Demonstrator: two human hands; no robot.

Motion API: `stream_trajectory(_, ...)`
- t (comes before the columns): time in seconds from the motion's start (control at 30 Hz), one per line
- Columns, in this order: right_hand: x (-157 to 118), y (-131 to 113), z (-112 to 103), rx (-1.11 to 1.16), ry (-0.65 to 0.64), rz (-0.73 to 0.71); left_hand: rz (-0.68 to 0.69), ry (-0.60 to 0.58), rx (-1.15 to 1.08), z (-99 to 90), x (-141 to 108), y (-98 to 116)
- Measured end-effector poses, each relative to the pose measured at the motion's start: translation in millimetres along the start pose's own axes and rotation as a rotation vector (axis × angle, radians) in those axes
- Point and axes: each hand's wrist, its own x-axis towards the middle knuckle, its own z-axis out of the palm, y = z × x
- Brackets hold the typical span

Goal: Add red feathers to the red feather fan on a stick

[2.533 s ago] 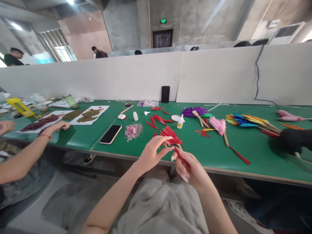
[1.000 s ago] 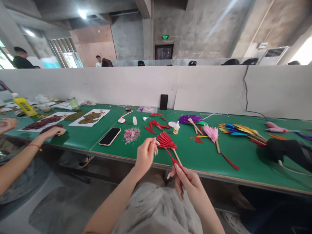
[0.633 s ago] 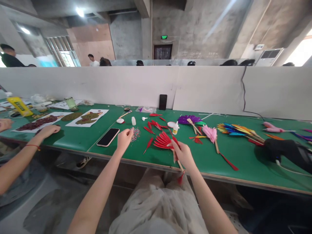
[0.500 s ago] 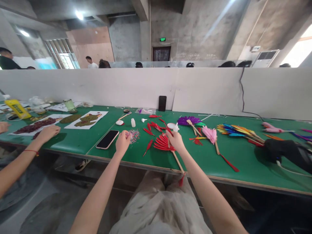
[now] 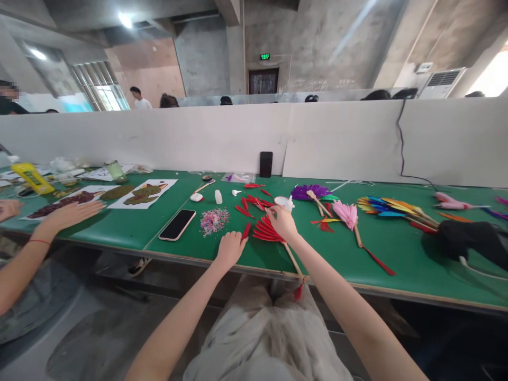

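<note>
My left hand (image 5: 231, 248) is closed at the near end of a loose red feather (image 5: 246, 230), fingers pinched on it at the table. My right hand (image 5: 283, 222) is over the upper edge of a red feather fan (image 5: 266, 230), fingertips pressed together; what they hold, if anything, is hidden. The fan's wooden handle points toward me, with a red tassel (image 5: 299, 290) hanging at the table edge. Just behind my right hand are a white nozzle bottle (image 5: 289, 203) and a small round dish (image 5: 281, 200). Further loose red feathers (image 5: 243, 211) lie between my hands.
A pile of colourful beads (image 5: 214, 221) and a phone (image 5: 177, 225) lie to the left. Purple (image 5: 307, 191), pink (image 5: 346, 214) and multicoloured feather pieces (image 5: 383, 205) lie rightward. A black tool (image 5: 456, 241) is far right. A neighbour's hand (image 5: 75, 214) rests at left beside seed pictures (image 5: 143, 193).
My left hand has moved right and nearer, from the bead pile to the loose red feather. My right hand has shifted slightly over the fan. The neighbour's hand has flattened out.
</note>
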Motion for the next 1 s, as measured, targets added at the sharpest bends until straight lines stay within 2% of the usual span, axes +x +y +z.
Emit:
stream_trajectory(0.23, -11.8, 12.8, -8.2, 0.026, 0.03, 0.01, 0.083, -0.049, -0.003, -0.7, 13.4, -8.3)
stream_trajectory(0.37, -16.3, 16.5, -7.7, 0.041, 0.046, 0.029, 0.081, -0.029, -0.015, -0.2, 23.0, -9.2)
stream_trajectory(0.47, -15.5, 17.9, -7.1, 0.056, 0.041, 0.038, 0.091, 0.002, -0.049, 1.2, 40.0, -6.2)
stream_trajectory(0.67, -1.9, 21.9, -4.1, 0.119, 0.018, 0.058, 0.082, 0.116, -0.173, 10.9, 89.5, -1.1)
stream_trajectory(0.8, 12.3, 24.6, -1.8, 0.169, 0.022, 0.06, 0.06, 0.186, -0.229, 15.6, 118.2, -12.5)
stream_trajectory(1.0, 37.8, 27.9, 1.5, 0.238, 0.013, 0.035, 0.189, 0.151, -0.152, 23.2, 127.3, -34.0)
